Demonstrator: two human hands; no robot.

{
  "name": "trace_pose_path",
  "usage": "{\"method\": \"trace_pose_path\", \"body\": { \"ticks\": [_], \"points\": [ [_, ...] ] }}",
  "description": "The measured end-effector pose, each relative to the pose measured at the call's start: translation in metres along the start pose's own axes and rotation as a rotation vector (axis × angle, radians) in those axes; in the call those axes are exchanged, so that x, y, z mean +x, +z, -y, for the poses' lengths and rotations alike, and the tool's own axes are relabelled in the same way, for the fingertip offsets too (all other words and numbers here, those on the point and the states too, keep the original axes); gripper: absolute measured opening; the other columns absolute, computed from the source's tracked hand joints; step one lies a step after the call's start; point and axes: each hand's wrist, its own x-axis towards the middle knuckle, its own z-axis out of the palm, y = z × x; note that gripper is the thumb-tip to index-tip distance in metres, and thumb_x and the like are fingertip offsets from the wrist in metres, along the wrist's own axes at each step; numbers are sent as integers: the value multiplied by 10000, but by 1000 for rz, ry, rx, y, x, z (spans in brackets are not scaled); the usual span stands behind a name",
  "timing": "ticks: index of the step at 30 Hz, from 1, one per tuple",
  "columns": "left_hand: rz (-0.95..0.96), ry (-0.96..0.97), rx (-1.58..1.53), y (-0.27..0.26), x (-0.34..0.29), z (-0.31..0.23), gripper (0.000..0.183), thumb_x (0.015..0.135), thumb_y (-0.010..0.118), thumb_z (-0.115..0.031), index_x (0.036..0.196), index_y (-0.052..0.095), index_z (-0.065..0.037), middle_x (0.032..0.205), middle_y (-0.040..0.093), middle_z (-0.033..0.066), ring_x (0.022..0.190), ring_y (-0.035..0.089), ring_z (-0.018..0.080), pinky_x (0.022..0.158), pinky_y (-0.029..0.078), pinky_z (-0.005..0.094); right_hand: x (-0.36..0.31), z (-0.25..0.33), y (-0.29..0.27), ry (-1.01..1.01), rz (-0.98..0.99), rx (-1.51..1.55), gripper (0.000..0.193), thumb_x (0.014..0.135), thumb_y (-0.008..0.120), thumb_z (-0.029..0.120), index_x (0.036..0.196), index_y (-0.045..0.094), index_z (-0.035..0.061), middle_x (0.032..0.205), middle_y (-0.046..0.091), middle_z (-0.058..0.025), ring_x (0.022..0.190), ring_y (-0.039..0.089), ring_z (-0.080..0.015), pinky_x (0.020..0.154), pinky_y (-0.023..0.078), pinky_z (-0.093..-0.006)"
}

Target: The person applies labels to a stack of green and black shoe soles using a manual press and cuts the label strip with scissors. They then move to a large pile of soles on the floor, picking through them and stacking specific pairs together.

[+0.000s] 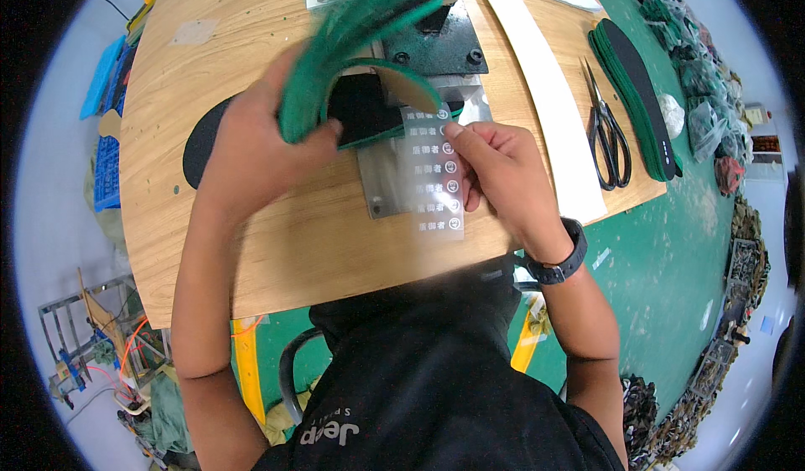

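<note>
Covering part of a dark insole [204, 144], the left hand [258, 140] grips blurred, bent green insoles [303, 102] mostly left of the black press [444, 47], cut off above, on whose near side the right hand [507, 169] pinches a clear printed strip [434, 187].

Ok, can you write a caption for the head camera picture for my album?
Left hand gripping bent green insoles, right hand pinching a clear printed strip, above a wooden table.
</note>
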Motion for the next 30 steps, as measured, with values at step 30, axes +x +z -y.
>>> {"method": "trace_pose_path", "body": {
  "ticks": [30],
  "points": [
    [-275,72,-471,-13,3,17,121,695,595,-88,774,597,4,686,577,13,639,510,83,616,441,261,-2,5,-6,40,50,-79,242,903,593,187,732,606,16,559,575,-23,395,497,-62,344,369,-167]
  ]
}}
